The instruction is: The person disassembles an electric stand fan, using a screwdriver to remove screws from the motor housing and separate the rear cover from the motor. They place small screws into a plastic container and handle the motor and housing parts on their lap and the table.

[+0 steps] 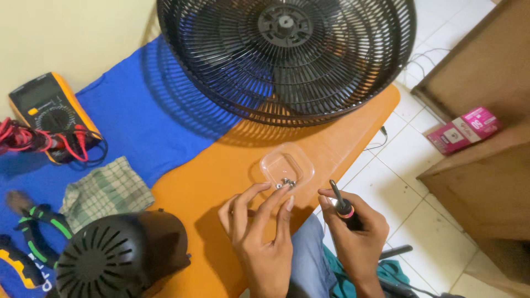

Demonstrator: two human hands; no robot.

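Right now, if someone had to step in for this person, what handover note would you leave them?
Left hand: fingertips pinching at small metal screws in the clear plastic tray on the orange board.
Right hand: gripping a black-handled screwdriver, tip up, not on anything.
Black wire fan grille lies off, at the board's far end; black vented motor cover sits near left.
Done: grille and cover are apart.
Left: screws are still in the tray.

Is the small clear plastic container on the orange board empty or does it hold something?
Not empty: the clear container holds a few small metal screws near its front edge, where the left hand's fingertips reach.
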